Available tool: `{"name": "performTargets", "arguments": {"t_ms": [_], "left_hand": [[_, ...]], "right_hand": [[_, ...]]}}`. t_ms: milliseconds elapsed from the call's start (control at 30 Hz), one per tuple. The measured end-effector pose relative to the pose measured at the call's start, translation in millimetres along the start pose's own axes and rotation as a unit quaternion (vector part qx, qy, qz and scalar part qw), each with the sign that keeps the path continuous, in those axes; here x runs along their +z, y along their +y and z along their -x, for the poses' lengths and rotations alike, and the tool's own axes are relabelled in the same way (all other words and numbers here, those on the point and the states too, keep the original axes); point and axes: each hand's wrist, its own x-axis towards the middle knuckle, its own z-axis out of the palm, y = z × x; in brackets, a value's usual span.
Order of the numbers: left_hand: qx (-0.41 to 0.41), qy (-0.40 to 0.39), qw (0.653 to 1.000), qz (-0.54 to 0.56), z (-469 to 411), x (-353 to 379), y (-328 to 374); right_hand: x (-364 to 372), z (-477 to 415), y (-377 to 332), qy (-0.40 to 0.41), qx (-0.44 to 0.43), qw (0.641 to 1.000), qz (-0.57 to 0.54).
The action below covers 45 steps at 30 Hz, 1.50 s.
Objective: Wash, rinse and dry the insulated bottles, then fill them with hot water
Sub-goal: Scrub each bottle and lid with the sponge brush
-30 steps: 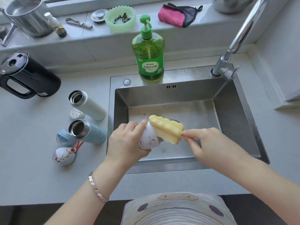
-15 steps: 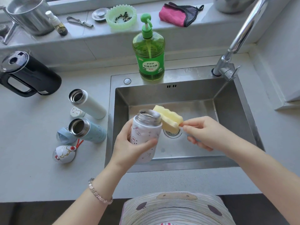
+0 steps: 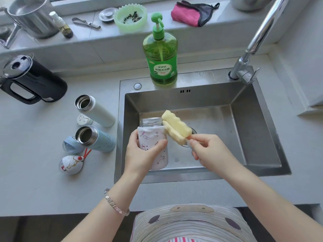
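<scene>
While still clasped by left hand (image 3: 139, 155), bottle (image 3: 151, 136) upright now (right hand (image 3: 210, 151) fingers (image 3: 196, 139) pinching sponge brush (image 3: 174, 128)).

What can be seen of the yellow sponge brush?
The pale yellow, wavy-edged foam sponge brush looks soft, in two lobes. It slants, tip up and left, outside the white patterned bottle, seemingly touching its steel neck. The right hand pinches its thin handle below the foam, above the steel sink.
</scene>
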Motion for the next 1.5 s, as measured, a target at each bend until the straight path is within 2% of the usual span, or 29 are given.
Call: {"name": "performTargets", "arguments": {"t_ms": [100,267,333,433,567,667,733,800,833,867,933,1000,1067,1167,1300,1400,1500], "left_hand": [[0.006,-0.012,1.0,0.002,3.4,1.1,-0.7],[0.002,-0.012,1.0,-0.016,-2.2,-5.7,1.7],[0.034,-0.036,0.997,-0.063,2.2,-7.5,6.3],[0.106,-0.088,0.975,-0.175,11.1,-11.9,14.4],[0.146,-0.059,0.955,-0.25,2.2,-28.0,19.0],[0.185,-0.072,0.934,-0.297,-4.4,-34.2,18.9],[0.272,-0.096,0.893,-0.347,-5.9,-29.6,20.0],[0.385,-0.117,0.814,-0.42,-7.4,-21.2,17.0],[0.411,-0.124,0.785,-0.447,-7.2,-17.2,14.6],[0.417,-0.129,0.773,-0.461,-7.1,-15.1,11.5],[0.391,-0.117,0.79,-0.457,-6.3,-16.1,5.2],[0.382,-0.096,0.809,-0.437,-4.4,-21.0,-0.2],[0.4,-0.086,0.807,-0.425,-2.0,-24.9,-1.7],[0.413,-0.067,0.801,-0.428,-4.4,-26.9,5.0],[0.378,-0.065,0.802,-0.458,-10.8,-28.7,1.1],[0.374,-0.082,0.808,-0.448,-7.6,-25.9,-5.9],[0.397,-0.092,0.806,-0.428,-6.8,-25.3,-3.2]], "right_hand": [[3.5,-0.1,1.6,0.017,-0.017,0.999,0.021],[3.7,12.2,2.6,0.001,-0.052,0.999,0.015],[-1.2,9.0,5.5,0.008,-0.035,0.999,0.017],[-10.4,4.7,6.8,-0.003,-0.015,0.999,0.033],[-43.1,8.8,-2.5,0.024,-0.066,0.989,0.13],[-62.0,9.8,-19.1,-0.031,-0.086,0.966,0.243],[-58.8,7.6,-24.4,-0.077,-0.084,0.929,0.353],[-47.1,7.6,-24.3,-0.117,-0.099,0.886,0.437],[-40.8,9.0,-23.2,-0.133,-0.115,0.876,0.449],[-37.0,10.0,-22.4,-0.146,-0.133,0.874,0.444],[-39.3,7.9,-26.3,-0.143,-0.137,0.896,0.397],[-49.0,0.7,-30.3,-0.124,-0.094,0.936,0.315],[-54.9,-5.6,-29.2,-0.124,-0.037,0.961,0.244],[-47.5,-7.0,-16.2,-0.123,0.0,0.957,0.262],[-35.1,5.8,-21.3,-0.126,-0.034,0.932,0.338],[-47.2,-0.3,-32.9,-0.104,-0.057,0.936,0.331],[-52.2,-9.6,-27.6,-0.096,-0.031,0.938,0.331]]}}
